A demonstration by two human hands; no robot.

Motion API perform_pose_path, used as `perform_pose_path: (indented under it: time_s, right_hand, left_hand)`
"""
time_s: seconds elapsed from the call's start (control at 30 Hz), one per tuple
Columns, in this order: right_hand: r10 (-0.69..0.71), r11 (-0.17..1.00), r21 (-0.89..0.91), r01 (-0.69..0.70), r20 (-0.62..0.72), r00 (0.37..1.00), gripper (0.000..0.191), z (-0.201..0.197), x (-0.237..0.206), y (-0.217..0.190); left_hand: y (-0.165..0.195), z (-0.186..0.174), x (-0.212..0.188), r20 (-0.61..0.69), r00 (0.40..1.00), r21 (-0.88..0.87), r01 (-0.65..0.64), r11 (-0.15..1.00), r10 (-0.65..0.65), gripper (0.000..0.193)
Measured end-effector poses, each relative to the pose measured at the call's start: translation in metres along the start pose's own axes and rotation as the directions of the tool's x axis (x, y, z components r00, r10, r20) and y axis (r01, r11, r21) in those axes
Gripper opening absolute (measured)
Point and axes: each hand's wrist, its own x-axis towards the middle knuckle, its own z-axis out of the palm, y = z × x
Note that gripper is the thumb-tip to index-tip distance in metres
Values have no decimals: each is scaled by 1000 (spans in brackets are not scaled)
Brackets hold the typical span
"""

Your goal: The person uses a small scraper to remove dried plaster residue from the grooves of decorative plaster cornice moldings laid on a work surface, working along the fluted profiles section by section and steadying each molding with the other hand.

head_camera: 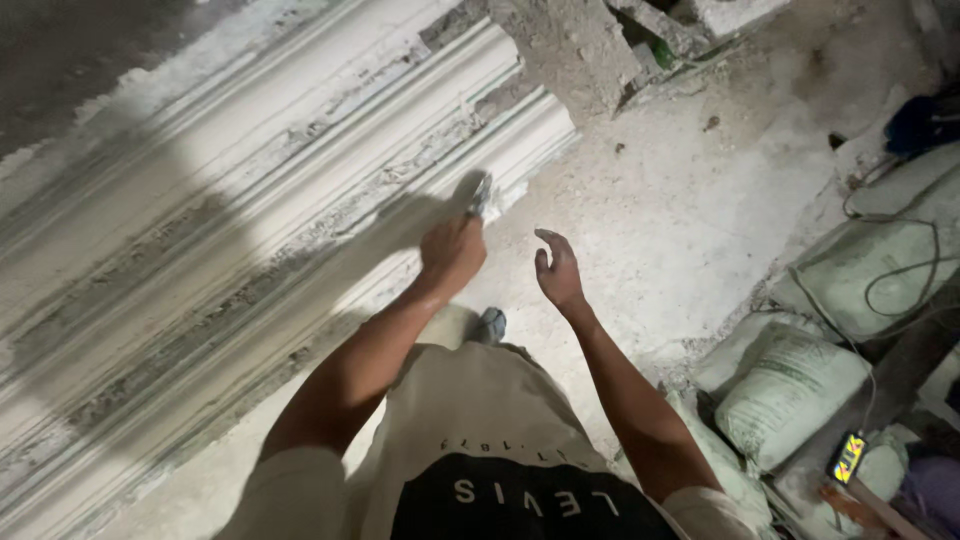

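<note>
A long white plaster moulding [300,170] with several ridges lies diagonally across the dusty floor, rough and grey in its grooves. My left hand [452,250] is closed around a small metal scraping tool [480,193], whose blade touches the moulding's lower edge near its cut end. My right hand [558,272] hovers over the floor just to the right, fingers curled and apart, holding nothing. My foot [490,322] shows below the hands.
Broken concrete blocks [580,45] sit beyond the moulding's end. Several filled sacks [790,385] and looped cables [900,270] crowd the right side, with a small lit device [850,457] near the lower right. Pale dusty floor [680,200] lies between.
</note>
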Motion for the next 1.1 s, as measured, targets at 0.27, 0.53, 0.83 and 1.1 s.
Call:
perform_pose_path:
  time_s: [0.27,0.53,0.83,1.1]
  right_hand:
    - [56,994,94,-62,64,996,33,-8,-2,18]
    - [120,986,105,-130,101,988,29,-16,-10,32]
    - [56,991,118,-64,70,996,29,-15,-18,45]
    - [108,977,177,-116,54,993,28,-20,-17,50]
  left_hand:
    - [-16,6,-16,77,994,-55,78,995,-74,34]
    - [3,33,14,77,991,-25,116,993,-113,23]
    - [8,37,27,-34,997,-46,65,997,-66,23]
    - [19,45,40,14,999,-109,54,993,-52,31]
